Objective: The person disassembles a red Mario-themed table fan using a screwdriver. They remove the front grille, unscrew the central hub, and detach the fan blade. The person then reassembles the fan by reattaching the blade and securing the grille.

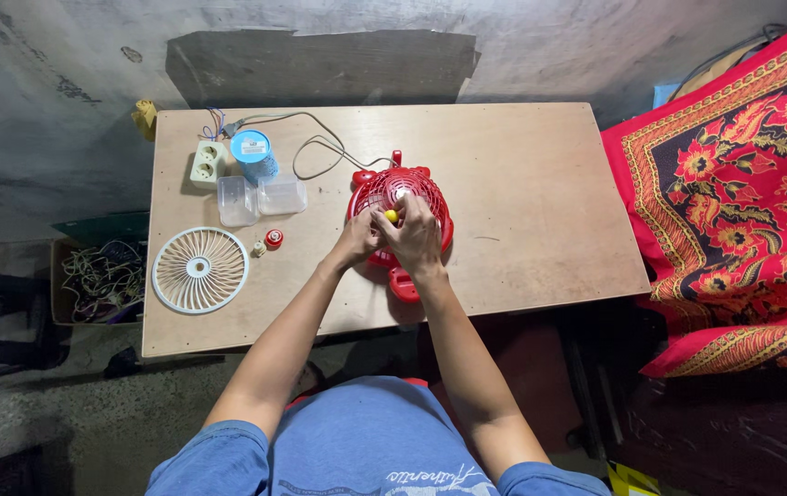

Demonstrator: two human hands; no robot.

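Observation:
A small red table fan (400, 191) lies on its back on the wooden table (531, 184), its rear grille facing up. Both hands meet over its middle. My left hand (358, 241) and my right hand (415, 236) pinch a small yellow part (392, 217) at the fan's centre. Which hand carries the part is hard to tell. A white round front grille (200, 269) lies to the left, apart from the fan. A red knob (273, 239) and a small pale piece (258, 248) sit between the grille and my left hand.
At the back left stand a white power socket (205, 163), a blue tape roll (252, 152) and two clear plastic boxes (260, 197). A grey cord (320, 152) runs to the fan. A red patterned cloth (742, 193) lies right; a box of wires (104, 280) sits on the floor left.

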